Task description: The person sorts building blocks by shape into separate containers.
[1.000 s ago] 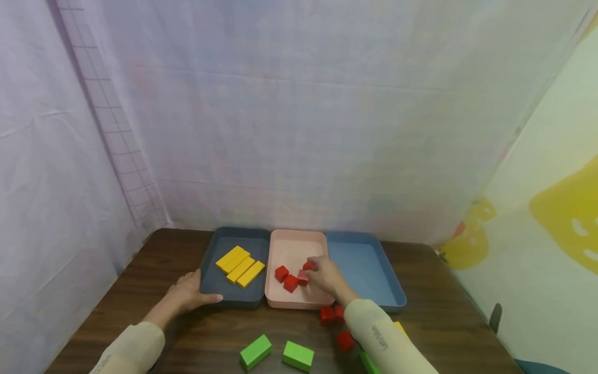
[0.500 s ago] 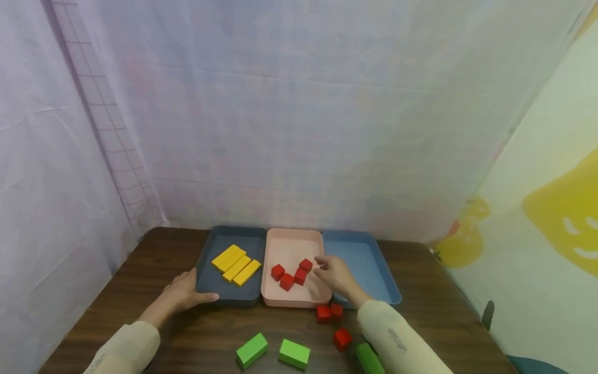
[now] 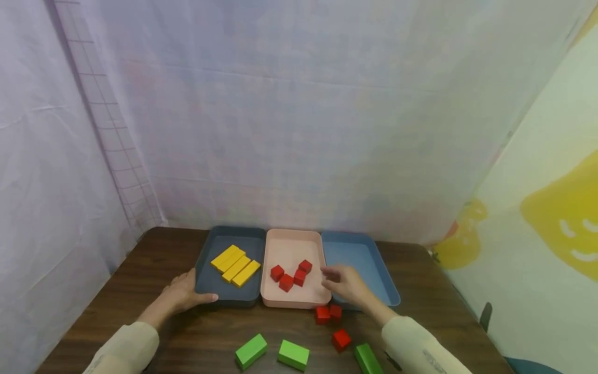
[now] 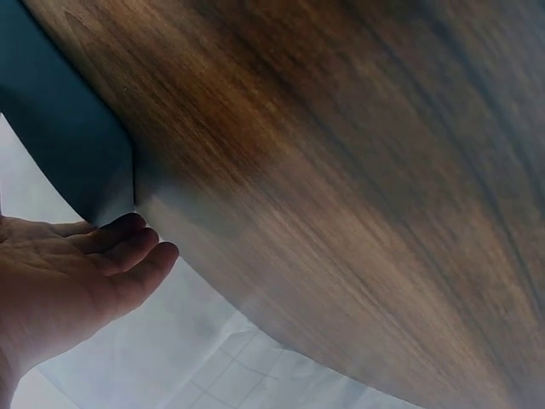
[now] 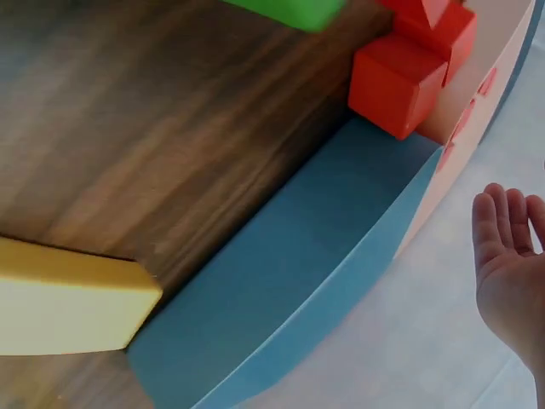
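Observation:
My left hand (image 3: 181,293) rests against the near left corner of the dark blue tray (image 3: 229,301), thumb along its front rim. In the left wrist view its fingertips (image 4: 162,256) are right at the tray's corner. Several yellow blocks (image 3: 240,270) lie in that tray. My right hand (image 3: 345,283) holds nothing and hovers over the border between the pink tray (image 3: 294,303) and the light blue tray (image 3: 391,291), fingers loosely extended. Several red cubes (image 3: 286,282) sit in the pink tray, left of the right hand; nothing lies in the visible part of the light blue tray.
Three red cubes (image 3: 341,340) lie on the dark wood table (image 3: 196,343) before the pink tray. Three green blocks (image 3: 293,355) are nearer the front edge. A yellow block (image 5: 77,298) beside the light blue tray shows in the right wrist view. White curtains (image 3: 289,130) hang behind.
My right hand has let go of a red cube in the pink tray, then drawn back to the right and toward me. My left hand has stayed at the dark blue tray.

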A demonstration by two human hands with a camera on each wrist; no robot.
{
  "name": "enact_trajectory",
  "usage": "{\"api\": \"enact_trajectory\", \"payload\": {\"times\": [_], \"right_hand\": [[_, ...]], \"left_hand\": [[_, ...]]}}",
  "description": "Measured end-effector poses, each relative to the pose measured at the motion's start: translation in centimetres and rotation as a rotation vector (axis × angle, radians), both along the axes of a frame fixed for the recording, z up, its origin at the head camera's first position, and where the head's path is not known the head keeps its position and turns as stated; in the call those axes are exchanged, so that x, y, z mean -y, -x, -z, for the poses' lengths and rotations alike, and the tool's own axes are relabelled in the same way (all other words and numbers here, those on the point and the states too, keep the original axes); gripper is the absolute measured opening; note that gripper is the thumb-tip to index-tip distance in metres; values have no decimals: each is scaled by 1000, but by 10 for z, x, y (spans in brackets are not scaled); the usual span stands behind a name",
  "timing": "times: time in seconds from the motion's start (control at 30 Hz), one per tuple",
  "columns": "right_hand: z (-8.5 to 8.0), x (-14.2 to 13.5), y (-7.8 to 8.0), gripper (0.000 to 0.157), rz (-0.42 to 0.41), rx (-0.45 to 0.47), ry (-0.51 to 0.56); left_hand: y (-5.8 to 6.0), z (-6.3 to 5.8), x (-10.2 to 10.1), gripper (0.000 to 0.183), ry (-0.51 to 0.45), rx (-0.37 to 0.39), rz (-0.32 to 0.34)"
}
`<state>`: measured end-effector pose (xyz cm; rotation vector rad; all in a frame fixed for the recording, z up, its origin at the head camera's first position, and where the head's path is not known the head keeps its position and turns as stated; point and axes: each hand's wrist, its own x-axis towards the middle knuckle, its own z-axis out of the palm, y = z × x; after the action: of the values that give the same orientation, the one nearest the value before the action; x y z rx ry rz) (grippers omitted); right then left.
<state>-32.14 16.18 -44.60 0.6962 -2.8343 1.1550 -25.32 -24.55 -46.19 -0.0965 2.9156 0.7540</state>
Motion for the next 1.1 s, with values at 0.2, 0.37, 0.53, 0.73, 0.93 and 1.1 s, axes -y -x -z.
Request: {"api": "enact_trajectory", "payload": {"times": [0.2,0.37,0.53,0.73,0.93,1.1], "right_hand": [[1,-25,-20,31,-170,11,37],[11,-47,-34,32,-251,17,54],[20,-63,-46,36,-275,50,-90],[32,-69,-56,39,-282,81,-165],[38,-70,-58,41,-297,95,-156],[39,-68,-57,39,-346,67,-178]], "left_hand": [[0,0,0,114,-11,-5,1],[0,1,0,112,-15,-2,-3],[0,2,0,114,-19,5,-3],[-1,2,0,116,-14,4,3],[-1,2,1,114,-21,-2,11],[0,2,1,113,-20,-15,16]]}}
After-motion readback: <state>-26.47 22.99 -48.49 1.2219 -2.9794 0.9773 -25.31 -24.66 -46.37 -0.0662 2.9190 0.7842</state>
